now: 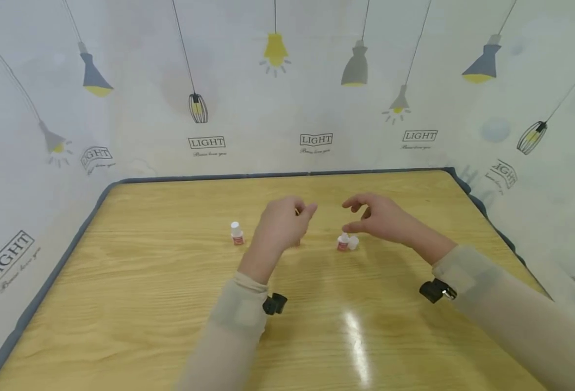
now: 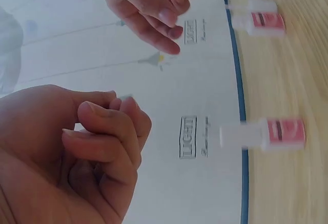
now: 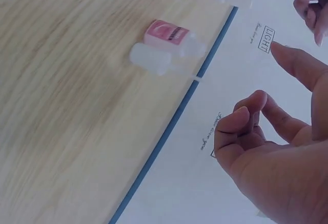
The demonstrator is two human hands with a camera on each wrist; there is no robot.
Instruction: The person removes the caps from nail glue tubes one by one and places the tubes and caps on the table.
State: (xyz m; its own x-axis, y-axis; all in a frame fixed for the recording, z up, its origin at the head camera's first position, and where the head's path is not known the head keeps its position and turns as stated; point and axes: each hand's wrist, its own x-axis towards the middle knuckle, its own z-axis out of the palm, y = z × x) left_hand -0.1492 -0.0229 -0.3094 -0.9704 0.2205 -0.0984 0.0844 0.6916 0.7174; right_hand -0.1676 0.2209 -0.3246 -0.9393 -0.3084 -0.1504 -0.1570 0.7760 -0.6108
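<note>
A small bottle [image 1: 343, 244] with a pink label stands uncapped on the table. Beside it, its white cap [image 3: 148, 59] is set top down, a thin stem pointing up. Above and behind them hovers my right hand [image 1: 382, 218], fingers loosely bent and thumb apart, with nothing in its grasp. My left hand [image 1: 282, 222] is raised to the left, fingers loosely curled and thumb near the index finger; I see no object held there. Below it a capped bottle [image 2: 286, 133] of the same kind is mostly hidden in the head view. Another capped bottle [image 1: 237, 234] stands farther left.
The wooden table [image 1: 136, 304] has a dark blue edge strip [image 1: 277, 174] along its back and sides. Pale wall covering [image 1: 268, 108] with printed lamps rises behind it. A black wrist camera [image 1: 433, 291] sits on each sleeve.
</note>
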